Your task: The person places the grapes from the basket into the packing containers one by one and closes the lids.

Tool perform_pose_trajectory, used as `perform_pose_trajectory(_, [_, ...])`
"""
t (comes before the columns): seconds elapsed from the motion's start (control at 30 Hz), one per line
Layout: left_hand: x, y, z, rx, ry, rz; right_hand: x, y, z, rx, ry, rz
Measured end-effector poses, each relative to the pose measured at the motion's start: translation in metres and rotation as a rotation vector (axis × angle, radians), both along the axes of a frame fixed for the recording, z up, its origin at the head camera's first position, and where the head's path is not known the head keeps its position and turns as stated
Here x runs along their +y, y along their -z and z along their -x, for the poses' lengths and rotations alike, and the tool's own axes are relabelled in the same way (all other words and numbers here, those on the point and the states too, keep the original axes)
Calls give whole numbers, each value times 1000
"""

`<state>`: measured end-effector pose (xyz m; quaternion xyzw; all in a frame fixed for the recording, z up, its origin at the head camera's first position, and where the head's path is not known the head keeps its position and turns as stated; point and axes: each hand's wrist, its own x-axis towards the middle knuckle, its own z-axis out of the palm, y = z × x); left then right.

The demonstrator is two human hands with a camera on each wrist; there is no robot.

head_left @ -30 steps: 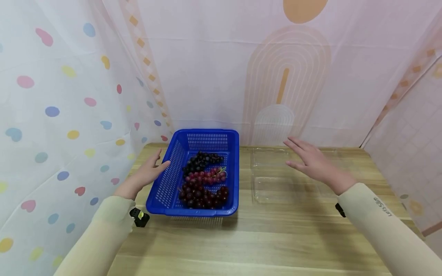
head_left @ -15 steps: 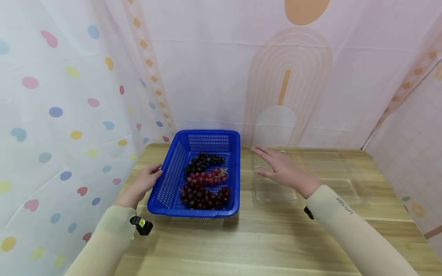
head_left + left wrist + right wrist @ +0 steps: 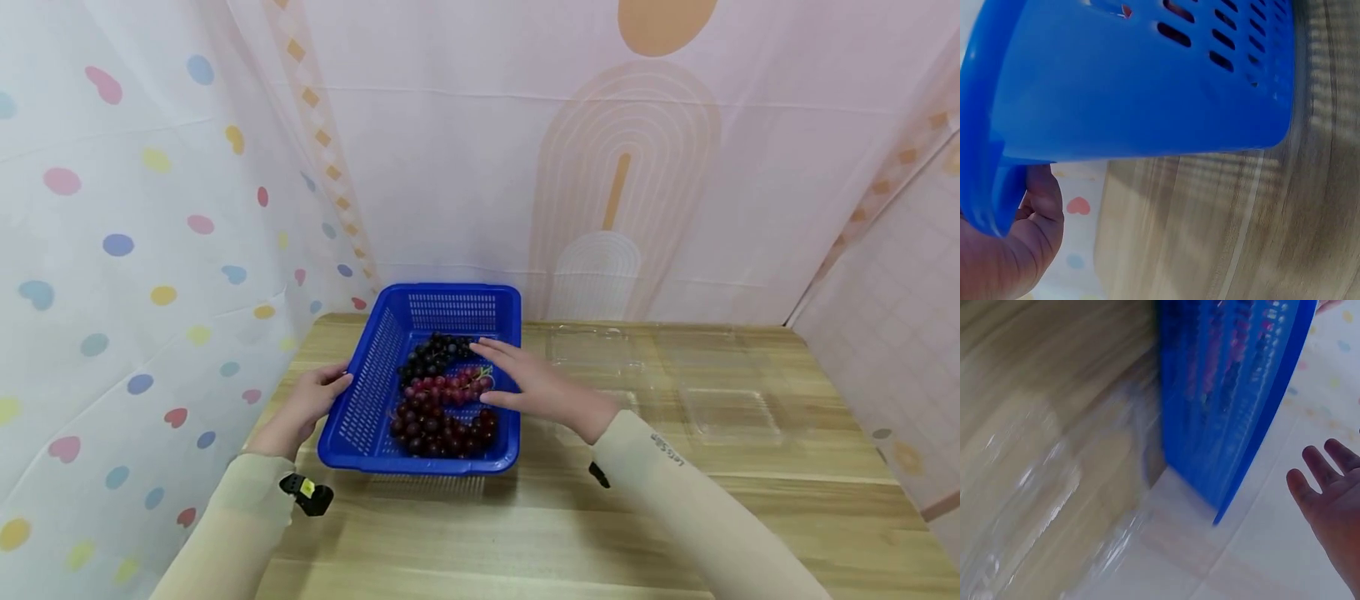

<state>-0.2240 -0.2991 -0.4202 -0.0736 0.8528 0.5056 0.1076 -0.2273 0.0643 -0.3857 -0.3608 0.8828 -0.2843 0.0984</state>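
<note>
The left hand (image 3: 311, 402) grips the near-side rim of a blue, rectangular, perforated plastic basket (image 3: 416, 463); the right hand (image 3: 536, 385), fingers extended and thumb apart, is over its opposite side. Between the hands, inside, lie black grapes (image 3: 426, 357), pinkish-red grapes (image 3: 442, 387) and dark-red grapes (image 3: 431, 427). Clear plastic containers (image 3: 731, 414) lie right of the right hand on a wood-grained table (image 3: 517, 537).

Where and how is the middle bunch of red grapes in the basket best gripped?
Probably pinch the middle bunch by its green stem, at the right end, from above right: the stem shows bare of berries, the basket is open on top, and the right hand hovers on that side.
</note>
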Motion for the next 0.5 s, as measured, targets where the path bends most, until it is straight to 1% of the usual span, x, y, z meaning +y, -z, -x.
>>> perform_pose_trajectory(0.2, [0, -1, -1, -7, -3, -1, -29, 4, -7, -121, -53, -32])
perform_pose_trajectory(0.27, [0, -1, 0, -5, -2, -1, -37, 7, -8, -138, -67, -46])
perform_pose_trajectory(0.37, [0, 0, 0, -3, 0, 2, -47, 12, -9, -175, -72, -66])
perform_pose_trajectory(0.5, [-1, 1, 0, -1, 2, 3, -56, 17, -8, -243, -77, -59])
